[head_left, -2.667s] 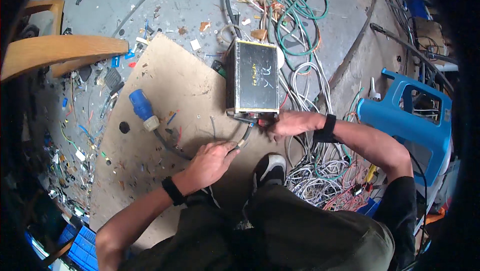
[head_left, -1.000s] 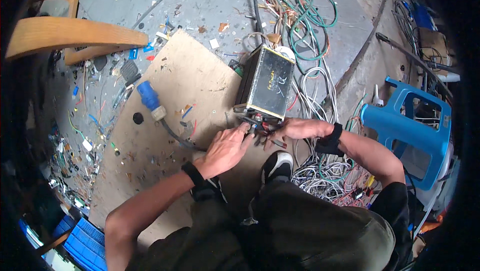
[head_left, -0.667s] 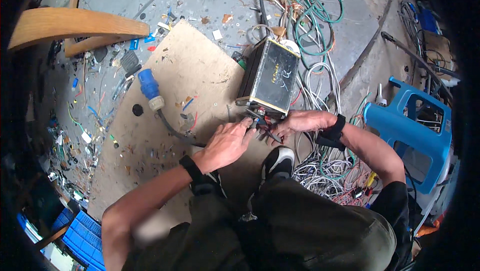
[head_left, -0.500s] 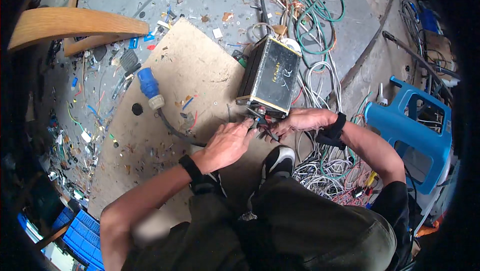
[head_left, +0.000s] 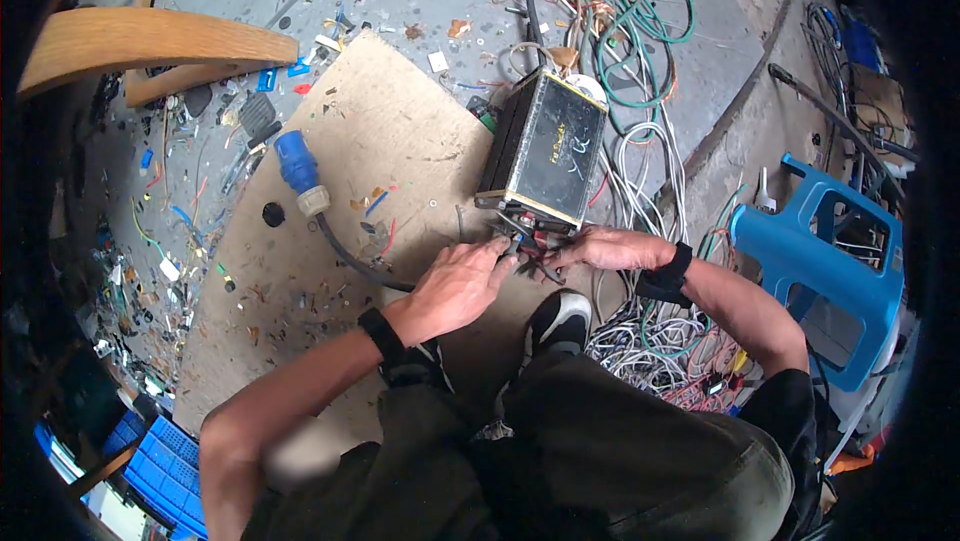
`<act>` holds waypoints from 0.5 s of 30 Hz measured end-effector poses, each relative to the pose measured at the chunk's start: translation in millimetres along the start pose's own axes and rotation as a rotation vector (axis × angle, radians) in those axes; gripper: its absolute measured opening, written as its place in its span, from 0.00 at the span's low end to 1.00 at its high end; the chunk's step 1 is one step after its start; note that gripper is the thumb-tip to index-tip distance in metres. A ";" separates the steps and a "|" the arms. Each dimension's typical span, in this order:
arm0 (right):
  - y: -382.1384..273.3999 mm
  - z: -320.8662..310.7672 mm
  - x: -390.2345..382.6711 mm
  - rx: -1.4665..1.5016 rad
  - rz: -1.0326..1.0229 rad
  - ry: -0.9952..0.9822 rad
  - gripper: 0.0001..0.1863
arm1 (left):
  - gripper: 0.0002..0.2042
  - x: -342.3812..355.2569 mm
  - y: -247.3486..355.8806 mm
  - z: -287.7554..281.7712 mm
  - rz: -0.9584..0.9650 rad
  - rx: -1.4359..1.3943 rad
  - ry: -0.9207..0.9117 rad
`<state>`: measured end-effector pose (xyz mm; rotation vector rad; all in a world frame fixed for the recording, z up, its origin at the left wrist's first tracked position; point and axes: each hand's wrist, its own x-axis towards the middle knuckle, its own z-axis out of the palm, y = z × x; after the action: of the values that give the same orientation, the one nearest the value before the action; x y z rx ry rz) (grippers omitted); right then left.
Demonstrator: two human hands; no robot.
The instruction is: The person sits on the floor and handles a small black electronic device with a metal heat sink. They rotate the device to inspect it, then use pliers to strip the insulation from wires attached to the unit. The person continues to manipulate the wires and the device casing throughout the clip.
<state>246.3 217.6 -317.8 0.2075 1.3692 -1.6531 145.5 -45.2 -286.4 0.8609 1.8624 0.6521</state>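
A black metal box [head_left: 557, 149] with yellowish edges and yellow handwriting on top sits ahead of me. Short wires [head_left: 522, 231], some dark, with bits of blue and red, come out at its near end. My left hand [head_left: 452, 284] is closed there, its fingertips pinched on the wires. From the right, my right hand [head_left: 612, 248] meets it, thumb and fingers closed on a dark wire just below the box. What exactly lies between the fingertips is partly hidden. A dark cable [head_left: 348, 259] runs from a blue industrial plug [head_left: 297, 166] and passes under my left hand.
A stained board [head_left: 350, 121] lies under the plug. Scraps and wire bits litter the floor to the left, near a wooden chair part [head_left: 160, 46]. Coiled cables [head_left: 640, 26] and a tangle of wires [head_left: 650, 351] lie right, beside a blue plastic stool [head_left: 825, 261]. A blue crate [head_left: 170, 471] stands lower left.
Both hands stay at the near end of the box. The right fingers have shifted slightly and look more drawn together around the dark wire; the view has moved a little.
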 end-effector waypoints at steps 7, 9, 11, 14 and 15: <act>-15.4 15.3 -1.9 -0.064 0.253 0.138 0.21 | 0.24 -3.1 -1.7 3.3 0.000 0.012 0.017; -21.4 21.1 -2.6 -0.081 0.277 0.158 0.22 | 0.24 -3.8 1.9 0.6 -0.018 0.009 0.000; -24.5 25.0 -2.2 -0.091 0.274 0.169 0.26 | 0.24 -3.3 7.5 -3.5 -0.045 -0.002 -0.023; -34.9 31.9 2.5 -0.114 0.288 0.182 0.27 | 0.24 -4.8 7.1 -2.4 -0.065 -0.008 -0.003; -29.2 32.8 3.0 -0.079 0.305 0.188 0.27 | 0.23 -5.1 7.9 -3.1 -0.062 -0.007 -0.003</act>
<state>236.9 186.4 -288.2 0.5099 1.4586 -1.3499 146.5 -44.6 -276.6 0.7965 1.8759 0.6182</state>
